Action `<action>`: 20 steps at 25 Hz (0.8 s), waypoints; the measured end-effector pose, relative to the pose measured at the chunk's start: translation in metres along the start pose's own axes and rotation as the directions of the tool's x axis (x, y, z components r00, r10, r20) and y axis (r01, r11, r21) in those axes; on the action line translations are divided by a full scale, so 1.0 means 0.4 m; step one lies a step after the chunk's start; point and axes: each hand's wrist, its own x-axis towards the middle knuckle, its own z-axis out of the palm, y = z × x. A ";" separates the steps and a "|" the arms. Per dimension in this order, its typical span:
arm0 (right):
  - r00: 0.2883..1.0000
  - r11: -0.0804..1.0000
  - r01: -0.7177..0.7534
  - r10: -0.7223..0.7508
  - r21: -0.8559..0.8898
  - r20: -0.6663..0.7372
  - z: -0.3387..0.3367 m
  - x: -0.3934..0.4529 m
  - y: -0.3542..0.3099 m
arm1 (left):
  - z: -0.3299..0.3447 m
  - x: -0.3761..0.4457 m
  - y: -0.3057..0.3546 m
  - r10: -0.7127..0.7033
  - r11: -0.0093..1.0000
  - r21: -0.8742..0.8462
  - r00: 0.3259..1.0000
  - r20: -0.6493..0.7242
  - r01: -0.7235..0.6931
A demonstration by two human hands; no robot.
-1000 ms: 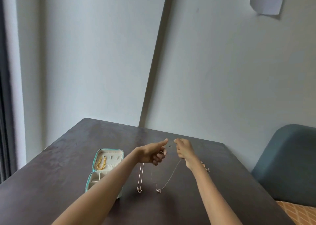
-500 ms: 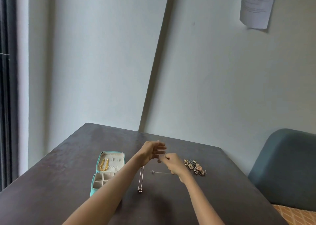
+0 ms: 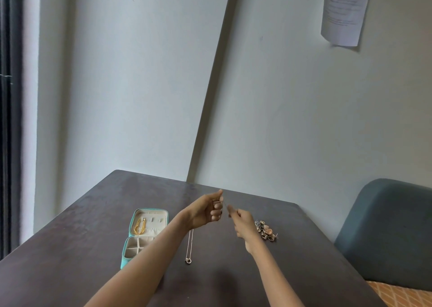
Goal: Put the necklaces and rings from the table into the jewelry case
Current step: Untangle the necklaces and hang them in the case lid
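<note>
Since half a second ago both hands have risen a little off the dark table (image 3: 70,248), and the short stretch of thin chain (image 3: 225,204) between them now runs up at a slant rather than lying low by the right wrist. Left hand (image 3: 208,209) has its fingers curled, thumb and forefinger pinching the upper end of that chain; the right hand (image 3: 242,220) pinches the lower end just beside it — the rest of the chain is too fine to trace. Below the left wrist a second necklace (image 3: 189,246) lies straight on the table, its small ring pendant at the near end. Left of the grip, past the left forearm, the teal jewelry case (image 3: 149,234) sits open with a gold chain (image 3: 139,226) in its lid half. Just right of the right wrist lies a small heap of rings (image 3: 266,230) — apart from the hand.
</note>
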 end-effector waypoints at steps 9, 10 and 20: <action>0.969 0.910 0.245 -0.216 -0.335 0.124 0.077 -0.011 0.067 | -0.038 0.041 -0.067 0.092 0.991 0.121 0.951 -0.296 -0.058; 0.965 0.900 0.259 -0.230 -0.351 0.123 0.075 -0.013 0.060 | -0.036 0.040 -0.072 0.066 0.979 0.201 0.952 -0.298 -0.005; 0.996 0.941 -0.077 0.086 0.330 -0.011 0.023 0.000 0.035 | 0.010 0.005 -0.075 -0.335 0.862 0.393 0.942 -0.036 0.321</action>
